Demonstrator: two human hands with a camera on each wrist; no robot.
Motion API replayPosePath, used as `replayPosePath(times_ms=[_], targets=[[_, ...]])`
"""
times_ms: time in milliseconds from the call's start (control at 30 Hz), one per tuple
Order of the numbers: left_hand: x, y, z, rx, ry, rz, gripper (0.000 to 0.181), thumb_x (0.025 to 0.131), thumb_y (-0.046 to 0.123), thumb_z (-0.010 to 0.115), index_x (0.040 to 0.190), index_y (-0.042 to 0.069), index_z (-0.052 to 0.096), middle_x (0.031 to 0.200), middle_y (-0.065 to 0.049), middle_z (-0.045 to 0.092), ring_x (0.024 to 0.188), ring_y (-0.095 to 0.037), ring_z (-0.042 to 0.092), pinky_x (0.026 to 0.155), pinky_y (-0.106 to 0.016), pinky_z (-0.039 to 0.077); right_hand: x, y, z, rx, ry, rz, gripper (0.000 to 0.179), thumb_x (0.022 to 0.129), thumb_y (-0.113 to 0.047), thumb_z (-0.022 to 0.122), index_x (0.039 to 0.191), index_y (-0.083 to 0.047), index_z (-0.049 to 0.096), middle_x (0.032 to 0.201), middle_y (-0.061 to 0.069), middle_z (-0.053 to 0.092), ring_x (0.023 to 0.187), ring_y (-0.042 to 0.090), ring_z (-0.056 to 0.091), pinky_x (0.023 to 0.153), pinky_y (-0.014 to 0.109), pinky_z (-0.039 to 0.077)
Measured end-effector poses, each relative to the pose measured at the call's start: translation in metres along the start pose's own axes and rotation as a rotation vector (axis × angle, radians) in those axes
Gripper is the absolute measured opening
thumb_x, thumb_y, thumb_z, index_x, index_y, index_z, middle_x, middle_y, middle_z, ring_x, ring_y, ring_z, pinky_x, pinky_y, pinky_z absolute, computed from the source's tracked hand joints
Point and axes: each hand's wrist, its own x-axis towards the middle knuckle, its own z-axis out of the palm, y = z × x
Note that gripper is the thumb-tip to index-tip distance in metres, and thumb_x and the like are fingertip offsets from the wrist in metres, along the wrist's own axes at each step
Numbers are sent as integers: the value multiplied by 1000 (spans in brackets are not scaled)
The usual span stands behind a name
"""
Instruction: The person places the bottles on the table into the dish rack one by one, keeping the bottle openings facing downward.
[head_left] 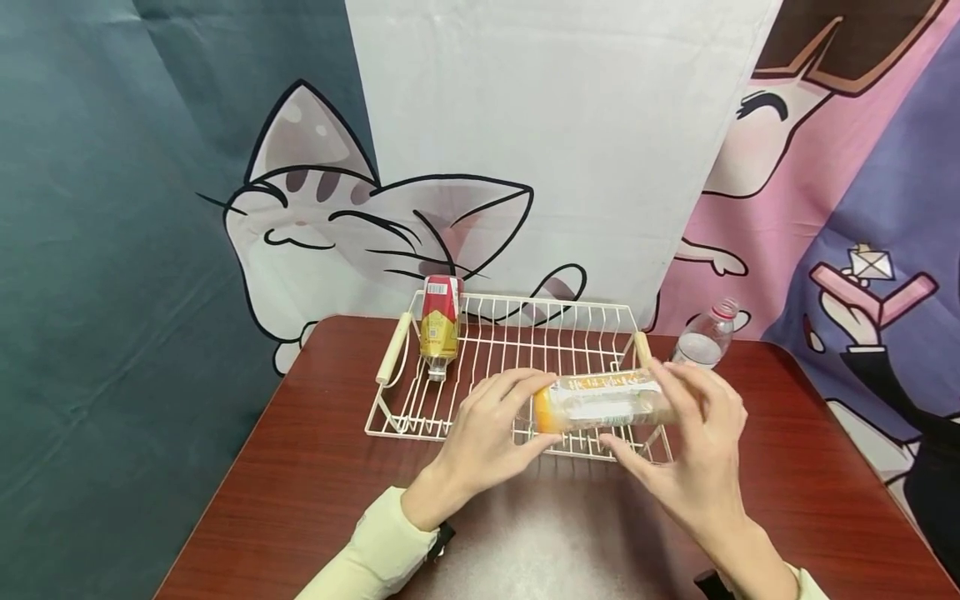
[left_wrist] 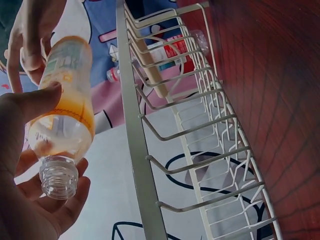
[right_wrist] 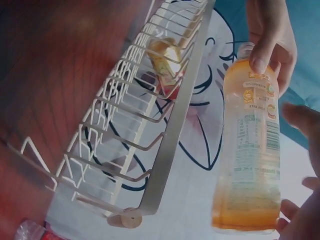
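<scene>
A clear plastic bottle with an orange-and-white label [head_left: 600, 402] is held sideways above the front of the wire rack [head_left: 525, 342]. My left hand [head_left: 487, 421] grips it around the shoulder and neck, with the thumb on the near side. Its uncapped mouth [left_wrist: 59, 177] points out past the left fingers. At the base end, my right hand [head_left: 693, 442] has its fingers against the bottle, while the right thumb stands apart from it. A red-and-yellow bottle [head_left: 440, 321] leans neck down at the left end of the rack.
White wires and pale handles [head_left: 393, 348] form the rack, which stands on a reddish-brown table [head_left: 300, 475]. Behind the right hand stands a clear bottle with a red cap [head_left: 705, 333], partly hidden. A cartoon-printed curtain [head_left: 562, 125] hangs behind the table.
</scene>
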Motion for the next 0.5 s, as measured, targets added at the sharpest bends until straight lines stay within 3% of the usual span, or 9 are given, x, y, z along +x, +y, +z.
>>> replayPosePath(times_ms=[100, 167, 300, 367, 500], targets=[[-1, 2, 1, -43, 10, -55, 77, 78, 29, 104, 143, 9, 69, 136, -8, 73, 124, -24, 72, 108, -40, 58, 4, -7, -2, 61, 137, 104, 92, 94, -69, 80, 133, 14, 65, 127, 34, 63, 135, 20, 51, 118, 31, 31], [-2, 3, 2, -63, 25, -87, 77, 77, 29, 105, 142, 9, 69, 136, -8, 73, 123, -25, 72, 105, -41, 59, 3, -7, -3, 161, 216, 180, 91, 91, -59, 88, 134, 18, 62, 129, 28, 65, 133, 17, 53, 116, 29, 35], [-3, 5, 4, -151, 66, -158, 76, 75, 26, 105, 141, 9, 71, 135, -9, 74, 122, -25, 73, 103, -40, 61, -1, 1, -1, 469, 316, 347, 80, 86, -17, 98, 144, 17, 54, 136, 14, 64, 128, 21, 56, 114, 29, 38], [-3, 7, 4, -217, 82, -210, 75, 75, 24, 105, 141, 9, 71, 135, -8, 74, 122, -23, 73, 103, -39, 61, -4, 4, 0, 640, 358, 416, 81, 81, 7, 93, 149, 12, 50, 136, 16, 63, 126, 25, 57, 112, 30, 40], [-4, 13, 5, -365, 81, -344, 72, 78, 26, 103, 143, 15, 72, 133, -2, 75, 117, -17, 72, 99, -36, 59, -5, 4, 4, 866, 388, 511, 82, 82, 25, 79, 155, 6, 46, 136, 19, 58, 126, 26, 58, 110, 30, 45]])
